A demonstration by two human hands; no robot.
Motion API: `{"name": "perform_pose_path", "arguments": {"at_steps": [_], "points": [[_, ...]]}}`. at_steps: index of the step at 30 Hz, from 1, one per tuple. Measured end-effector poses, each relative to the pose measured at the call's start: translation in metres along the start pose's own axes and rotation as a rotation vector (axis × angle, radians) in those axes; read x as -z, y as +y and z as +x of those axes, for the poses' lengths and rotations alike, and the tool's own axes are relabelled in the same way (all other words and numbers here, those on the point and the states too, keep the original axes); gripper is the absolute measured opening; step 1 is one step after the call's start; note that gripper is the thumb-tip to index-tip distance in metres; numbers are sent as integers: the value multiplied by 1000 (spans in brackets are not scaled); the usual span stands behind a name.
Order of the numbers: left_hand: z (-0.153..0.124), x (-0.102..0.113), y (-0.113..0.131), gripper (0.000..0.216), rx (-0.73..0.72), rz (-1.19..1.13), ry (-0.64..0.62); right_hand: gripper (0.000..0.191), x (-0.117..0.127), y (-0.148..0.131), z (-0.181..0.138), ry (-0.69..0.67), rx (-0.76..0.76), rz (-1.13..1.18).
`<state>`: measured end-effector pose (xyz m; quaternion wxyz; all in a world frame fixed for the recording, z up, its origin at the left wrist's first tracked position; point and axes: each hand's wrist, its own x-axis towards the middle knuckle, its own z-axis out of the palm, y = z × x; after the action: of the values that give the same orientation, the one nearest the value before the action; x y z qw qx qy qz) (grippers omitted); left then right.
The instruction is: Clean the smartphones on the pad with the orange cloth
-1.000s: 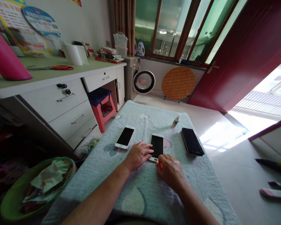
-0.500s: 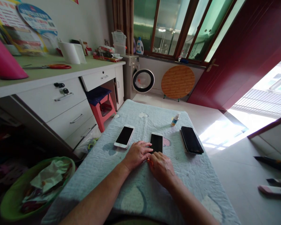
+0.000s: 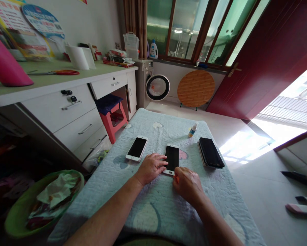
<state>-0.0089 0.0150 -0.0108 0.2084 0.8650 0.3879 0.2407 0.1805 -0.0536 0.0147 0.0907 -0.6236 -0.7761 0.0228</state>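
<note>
- Working, as far as can be judged, partway along the bottom edge of a slim white rectangular phone with a black screen (image 3: 172, 158); leaving it flat and face up between both hands, on a counter draped in pale-blue quilted cloth (image 3: 166, 205).
- Showing nothing lifted or parted on that phone so far; seemingly having the edge unfinished.
- Leaving untouched a second white phone with a black screen (image 3: 137, 148) to the left, a stack topped by a glossy black phone (image 3: 211, 152) to the right, and a small white-topped bottle with a coloured label (image 3: 193, 130) beyond; not revealing whether done with or waiting.
- Resting the bare left hand (image 3: 153, 167) along the phone's left side, fingers loosely spread onto the screen; not closing that grip around anything.
- Pinching a small bright-orange piece (image 3: 177, 178) in the curled bare right hand (image 3: 188, 183) by the phone's lower right corner; closing that grip and hiding most of the piece, so not showing its shape.
- Holding the right hand farther right than half a second ago; uncovering the phone's bottom edge again; keeping the left hand in place.
</note>
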Motion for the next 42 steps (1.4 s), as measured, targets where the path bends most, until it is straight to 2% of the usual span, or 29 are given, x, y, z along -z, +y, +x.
{"name": "perform_pose_path", "arguments": {"at_steps": [5, 8, 13, 18, 27, 34, 42], "points": [[1, 0, 0, 24, 9, 19, -9, 12, -7, -16, 8, 81, 200, 82], [2, 1, 0, 25, 0, 21, -21, 14, -12, -24, 13, 95, 241, 50], [2, 3, 1, 24, 7, 19, -22, 16, -10, -29, 13, 62, 100, 1], [1, 2, 1, 25, 13, 17, -5, 8, -1, -22, 7, -19, -18, -18], [1, 1, -1, 24, 1, -23, 13, 7, 8, 0, 1, -58, -68, -31], [1, -2, -4, 25, 1, -20, 22, 12, -2, -5, 6, 15, 108, -4], [3, 5, 1, 24, 11, 3, -51, 11, -16, -20, 17, 152, 323, 10]]}}
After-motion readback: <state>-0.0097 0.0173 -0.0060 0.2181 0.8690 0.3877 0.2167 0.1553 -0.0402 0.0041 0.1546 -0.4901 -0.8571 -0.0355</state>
